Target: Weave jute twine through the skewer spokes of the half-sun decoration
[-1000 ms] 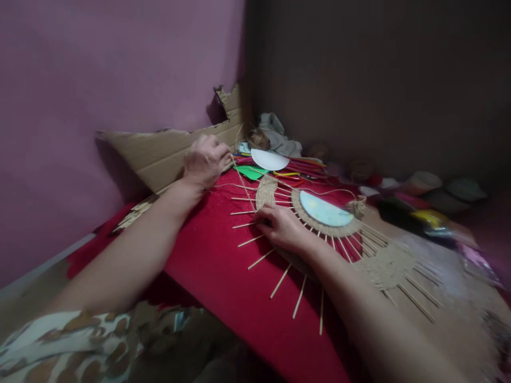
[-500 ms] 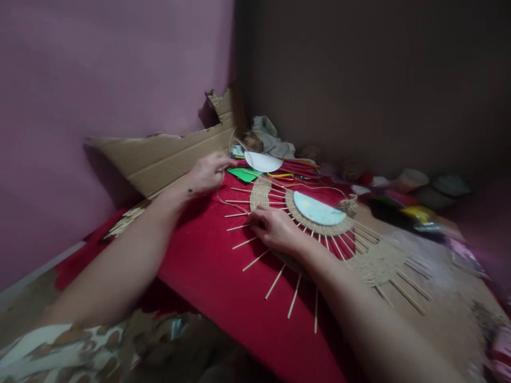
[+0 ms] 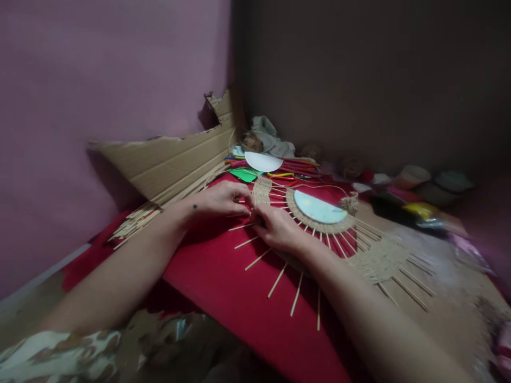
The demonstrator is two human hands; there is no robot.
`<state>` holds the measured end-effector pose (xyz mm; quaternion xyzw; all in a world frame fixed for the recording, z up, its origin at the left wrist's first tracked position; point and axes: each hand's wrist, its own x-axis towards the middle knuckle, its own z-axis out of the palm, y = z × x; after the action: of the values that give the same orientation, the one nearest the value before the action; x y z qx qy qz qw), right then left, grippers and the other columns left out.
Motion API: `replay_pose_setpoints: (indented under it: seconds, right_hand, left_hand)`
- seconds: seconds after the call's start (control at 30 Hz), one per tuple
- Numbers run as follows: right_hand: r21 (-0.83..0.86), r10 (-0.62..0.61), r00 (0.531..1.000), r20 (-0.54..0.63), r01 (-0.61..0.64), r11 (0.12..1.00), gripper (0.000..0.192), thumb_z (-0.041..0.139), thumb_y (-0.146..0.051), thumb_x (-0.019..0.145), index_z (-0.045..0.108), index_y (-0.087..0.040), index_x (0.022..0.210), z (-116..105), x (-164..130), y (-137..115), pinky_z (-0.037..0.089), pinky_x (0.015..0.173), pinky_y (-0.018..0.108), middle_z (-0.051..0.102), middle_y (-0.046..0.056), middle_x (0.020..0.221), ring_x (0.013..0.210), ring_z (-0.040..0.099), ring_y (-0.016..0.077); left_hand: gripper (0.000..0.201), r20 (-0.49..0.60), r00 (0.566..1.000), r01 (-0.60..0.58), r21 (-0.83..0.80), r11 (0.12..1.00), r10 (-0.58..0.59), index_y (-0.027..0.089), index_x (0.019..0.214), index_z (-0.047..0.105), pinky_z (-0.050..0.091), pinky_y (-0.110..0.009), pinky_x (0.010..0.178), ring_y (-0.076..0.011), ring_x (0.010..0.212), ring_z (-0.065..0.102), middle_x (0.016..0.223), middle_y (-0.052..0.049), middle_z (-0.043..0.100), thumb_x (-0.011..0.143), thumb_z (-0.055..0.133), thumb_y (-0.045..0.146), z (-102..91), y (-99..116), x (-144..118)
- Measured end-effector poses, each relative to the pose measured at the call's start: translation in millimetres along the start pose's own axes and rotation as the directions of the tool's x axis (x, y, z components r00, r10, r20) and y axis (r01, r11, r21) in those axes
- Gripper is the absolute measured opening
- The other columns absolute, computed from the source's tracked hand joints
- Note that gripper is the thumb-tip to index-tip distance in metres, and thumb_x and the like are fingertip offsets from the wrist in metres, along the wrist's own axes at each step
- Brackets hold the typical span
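Observation:
A half-round piece (image 3: 319,206) with a pale blue centre and a twine rim lies before me, thin wooden sticks fanning out from it. A woven twine band (image 3: 262,190) crosses the sticks in an arc, its middle stretch covered by my right hand and forearm. My right hand (image 3: 277,226) rests on the band's left side, fingers bent in a pinch on the weaving. Close against it, my left hand (image 3: 229,199) has its thumb and fingers drawn together at the stick ends. The twine between the fingertips is mostly hidden.
Red cloth (image 3: 223,266) covers the board. Cardboard (image 3: 171,159) leans at the wall, with loose sticks (image 3: 136,221) below. Behind lie a white half disc (image 3: 263,161), green card (image 3: 244,175) and a twine ball (image 3: 252,142). Plastic packets (image 3: 423,214) sit at right.
My left hand has come right and down from the green card to meet my right hand at the woven band. My right hand stays almost in place.

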<state>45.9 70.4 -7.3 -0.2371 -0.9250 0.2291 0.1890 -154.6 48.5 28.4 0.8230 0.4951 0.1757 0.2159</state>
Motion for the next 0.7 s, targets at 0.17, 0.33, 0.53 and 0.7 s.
replay_pose_setpoints:
  seconds: [0.17, 0.33, 0.53, 0.7]
  right_hand:
    - [0.006, 0.01, 1.0, -0.005, -0.01, 1.0, 0.009, 0.053, -0.011, 0.077, 0.05, -0.02, 0.079, 0.8, -0.5, 0.0, 0.035, 0.062, 0.024, 0.059, -0.001, 0.077, 0.067, 0.05, 0.0123]
    - [0.09, 0.004, 0.999, -0.032, -0.001, 0.996, 0.013, 0.052, -0.007, 0.072, 0.05, -0.02, 0.076, 1.1, -1.0, 2.7, 0.035, 0.062, 0.024, 0.055, -0.002, 0.071, 0.065, 0.048, 0.0113]
    - [0.363, 0.111, 0.992, -0.065, -0.08, 0.928, 0.016, 0.045, -0.007, 0.066, 0.05, -0.019, 0.076, 0.6, 3.5, 9.7, 0.041, 0.063, 0.024, 0.056, -0.003, 0.071, 0.067, 0.052, 0.0118]
    - [0.209, 0.26, 0.946, -0.192, -0.22, 0.953, 0.016, 0.045, -0.008, 0.069, 0.052, -0.018, 0.08, -8.7, 6.0, 12.7, 0.043, 0.065, 0.025, 0.059, 0.0, 0.076, 0.069, 0.055, 0.0124]
  left_hand:
    - [0.016, 0.039, 0.998, 0.039, 0.062, 0.997, -0.042, 0.015, 0.077, 0.06, 0.04, -0.023, 0.063, -0.013, 0.071, 0.051, 0.078, -0.002, 0.057, 0.08, 0.055, 0.03, 9.4, -3.1, 3.0]
    - [0.019, 0.05, 0.998, -0.026, 0.055, 0.998, 0.024, 0.016, 0.076, 0.057, 0.037, -0.023, 0.06, -0.0121, 0.065, 0.048, 0.074, -0.002, 0.056, 0.085, 0.05, 0.031, 14.1, -8.8, 4.8]
    - [0.016, 0.055, 0.997, -0.061, 0.13, 0.99, 0.054, 0.017, 0.081, 0.058, 0.036, -0.023, 0.059, -0.0124, 0.064, 0.05, 0.075, -0.003, 0.06, 0.088, 0.049, 0.029, 15.1, -12.5, 4.5]
    - [0.013, 0.034, 0.994, -0.108, 0.16, 0.981, 0.104, 0.018, 0.086, 0.058, 0.039, -0.023, 0.063, -0.0129, 0.069, 0.054, 0.081, -0.003, 0.062, 0.089, 0.048, 0.025, 15.0, -9.3, 4.9]
